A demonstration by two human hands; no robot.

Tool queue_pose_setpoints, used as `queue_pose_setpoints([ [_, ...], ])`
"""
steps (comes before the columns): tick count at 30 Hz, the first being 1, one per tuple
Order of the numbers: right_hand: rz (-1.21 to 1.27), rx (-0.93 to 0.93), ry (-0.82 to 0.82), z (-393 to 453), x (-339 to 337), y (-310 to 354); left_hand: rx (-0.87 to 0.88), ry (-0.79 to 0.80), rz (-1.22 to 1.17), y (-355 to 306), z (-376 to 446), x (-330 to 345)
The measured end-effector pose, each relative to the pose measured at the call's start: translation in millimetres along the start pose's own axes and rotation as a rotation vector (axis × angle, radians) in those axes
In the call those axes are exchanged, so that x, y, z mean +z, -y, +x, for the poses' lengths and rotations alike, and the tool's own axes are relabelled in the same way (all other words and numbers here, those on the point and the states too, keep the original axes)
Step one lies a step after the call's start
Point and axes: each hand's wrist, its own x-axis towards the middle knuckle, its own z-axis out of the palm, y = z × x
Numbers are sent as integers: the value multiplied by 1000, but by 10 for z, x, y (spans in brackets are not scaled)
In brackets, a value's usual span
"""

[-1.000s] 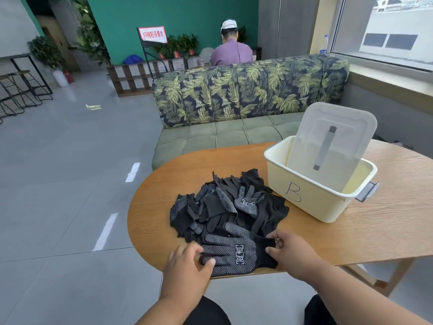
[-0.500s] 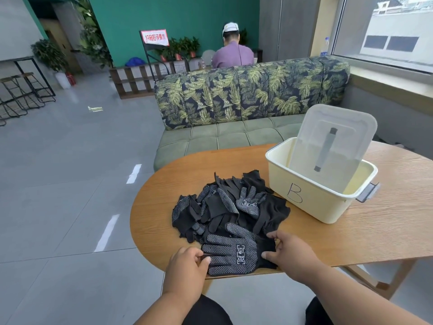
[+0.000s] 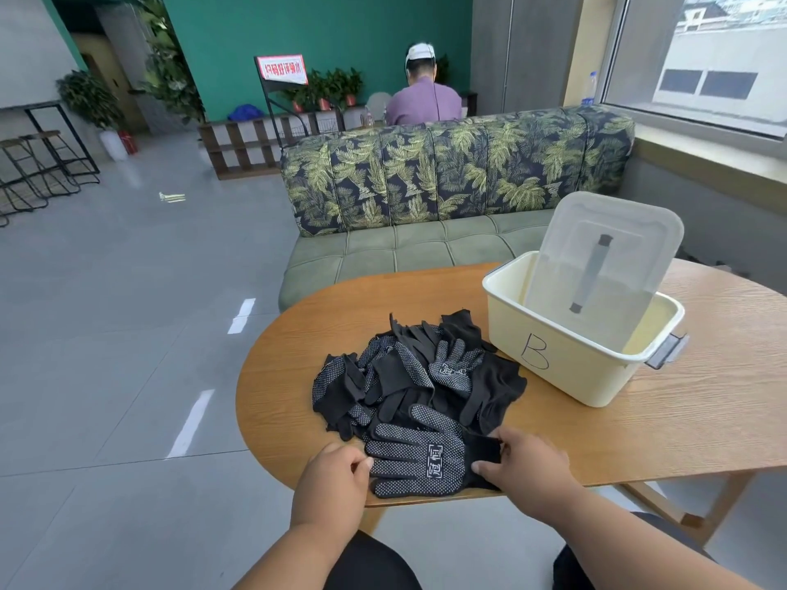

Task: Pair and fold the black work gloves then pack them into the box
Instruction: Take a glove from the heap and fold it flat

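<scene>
At lower centre, the left hand (image 3: 330,479) pinches the fingertips and the right hand (image 3: 526,466) pinches the cuff of the dotted glove (image 3: 419,462) (probably for flattening it), the box (image 3: 566,368) open nearby.

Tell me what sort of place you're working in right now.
Likely a lounge or café-style common room, not a workshop: a leaf-print sofa behind the wooden table, bar stools by the far wall, potted plants and a stand-up sign against the green wall.
</scene>
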Motion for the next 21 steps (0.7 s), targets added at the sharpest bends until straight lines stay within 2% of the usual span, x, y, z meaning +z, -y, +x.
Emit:
queue_pose_setpoints([
  [9, 12, 69, 3, -29, -38, 69, -12, -52, 46, 58, 83, -20],
  [16, 7, 53, -34, -35, -9, 42, 4, -27, 18, 64, 52, 17],
  [21, 8, 48, -8, 1, -22, -1, 138, 0, 40, 44, -113, 91],
])
